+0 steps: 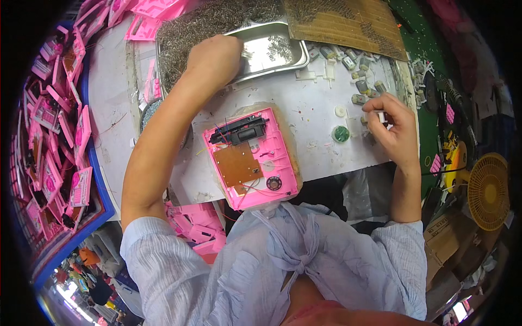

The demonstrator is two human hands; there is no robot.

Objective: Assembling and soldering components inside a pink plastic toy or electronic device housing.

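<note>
My left hand (215,58) reaches over the near side of a shiny metal tray (266,70), its fingers curled down beside a heap of small grey wire pieces (182,41) that look like springs. What those fingertips hold is hidden. On the right, my right hand (394,127) pinches a small white plastic part (382,117) between thumb and forefinger, just above the table. Between my arms a pink plastic housing (283,157) lies open side up. It carries a black mechanism (239,131), a brown circuit board (237,164), a round speaker (273,183) and thin loose wires.
Several small motors (361,86) lie scattered at the right, near a cardboard sheet (342,24). A green round tub (341,133) sits by my right hand. A blue-edged bin (98,168) of pink housings stands left. A yellow fan (488,190) is far right.
</note>
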